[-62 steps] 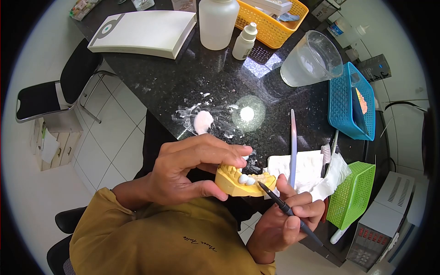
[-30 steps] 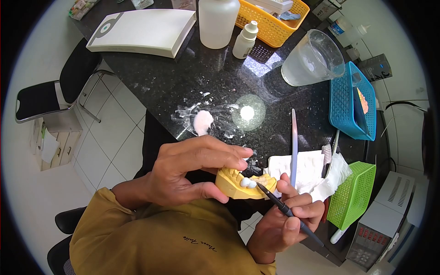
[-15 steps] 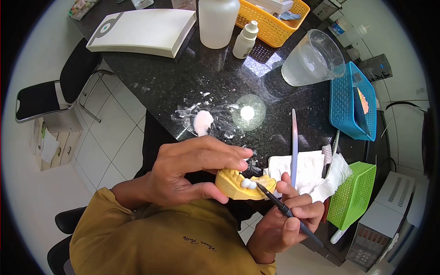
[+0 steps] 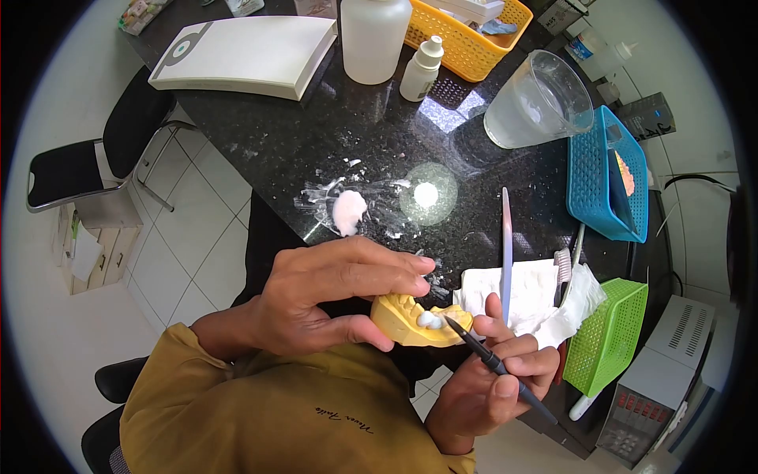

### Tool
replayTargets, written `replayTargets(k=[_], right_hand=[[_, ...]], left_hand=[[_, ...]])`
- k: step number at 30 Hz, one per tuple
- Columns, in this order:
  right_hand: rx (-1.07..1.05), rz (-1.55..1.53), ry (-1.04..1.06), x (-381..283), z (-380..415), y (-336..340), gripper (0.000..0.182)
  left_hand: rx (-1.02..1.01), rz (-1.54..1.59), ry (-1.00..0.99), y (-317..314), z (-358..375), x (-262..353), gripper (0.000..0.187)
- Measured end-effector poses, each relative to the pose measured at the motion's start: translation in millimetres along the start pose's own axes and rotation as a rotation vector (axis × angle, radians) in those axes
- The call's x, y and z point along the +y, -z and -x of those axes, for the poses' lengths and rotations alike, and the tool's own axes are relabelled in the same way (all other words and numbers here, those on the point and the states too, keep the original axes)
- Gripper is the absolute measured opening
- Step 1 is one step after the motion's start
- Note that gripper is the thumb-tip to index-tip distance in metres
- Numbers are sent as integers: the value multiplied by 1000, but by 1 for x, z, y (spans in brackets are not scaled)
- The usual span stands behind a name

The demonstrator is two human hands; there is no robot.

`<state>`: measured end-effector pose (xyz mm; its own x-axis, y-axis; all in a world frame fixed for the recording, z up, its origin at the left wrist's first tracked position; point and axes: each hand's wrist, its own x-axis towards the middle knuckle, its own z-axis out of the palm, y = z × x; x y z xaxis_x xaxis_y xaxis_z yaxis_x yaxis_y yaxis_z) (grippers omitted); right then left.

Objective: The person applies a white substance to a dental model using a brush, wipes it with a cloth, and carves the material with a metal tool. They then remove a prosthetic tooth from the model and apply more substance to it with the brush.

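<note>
Nearest is the left hand (image 4: 316,288), which pinches one yellow, plaster-like dental model (image 4: 409,330) between the thumb and the fingers. The model is in the air, near the table's edge, its long axis going from left to right in the view and its row of teeth toward the table. Two bluish-white tooth pieces (image 4: 430,320) sit on it. The right hand (image 4: 497,379) pinches one slim black tool (image 4: 491,361), slanted, with its tip pointing up and left to the model; whether it touches, I cannot tell.

Beyond are one green plastic basket (image 4: 604,336), white tissue (image 4: 517,296), one long lilac stick (image 4: 506,261) and one toothbrush (image 4: 562,267). Farther are one pinkish-white mound (image 4: 348,212), one blue basket (image 4: 604,178), one clear cup (image 4: 537,107), two white bottles (image 4: 375,43), one orange-yellow basket (image 4: 474,57) and one white box (image 4: 245,55).
</note>
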<state>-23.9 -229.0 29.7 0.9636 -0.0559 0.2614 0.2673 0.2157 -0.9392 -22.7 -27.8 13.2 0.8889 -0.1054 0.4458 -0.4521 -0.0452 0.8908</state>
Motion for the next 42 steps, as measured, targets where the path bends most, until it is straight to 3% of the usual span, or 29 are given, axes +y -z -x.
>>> replayTargets(k=[2, 6, 10, 12, 20, 42], right_hand=[[6, -8, 8, 1, 0, 1, 30], [99, -58, 234, 7, 3, 2, 25], [81, 126, 439, 8, 10, 10, 27], [-238, 287, 481, 1, 6, 18, 27], [-300, 438, 493, 0, 9, 11, 30], [-343, 430, 432, -3, 6, 11, 29]], left_hand=[[-5, -6, 11, -1, 0, 0, 49], [55, 67, 11, -4, 2, -1, 47], [76, 78, -17, -4, 3, -4, 46], [86, 68, -48, -5, 4, -6, 46], [163, 51, -90, -11, 5, -6, 41], [95, 15, -127, -7, 3, -7, 47]])
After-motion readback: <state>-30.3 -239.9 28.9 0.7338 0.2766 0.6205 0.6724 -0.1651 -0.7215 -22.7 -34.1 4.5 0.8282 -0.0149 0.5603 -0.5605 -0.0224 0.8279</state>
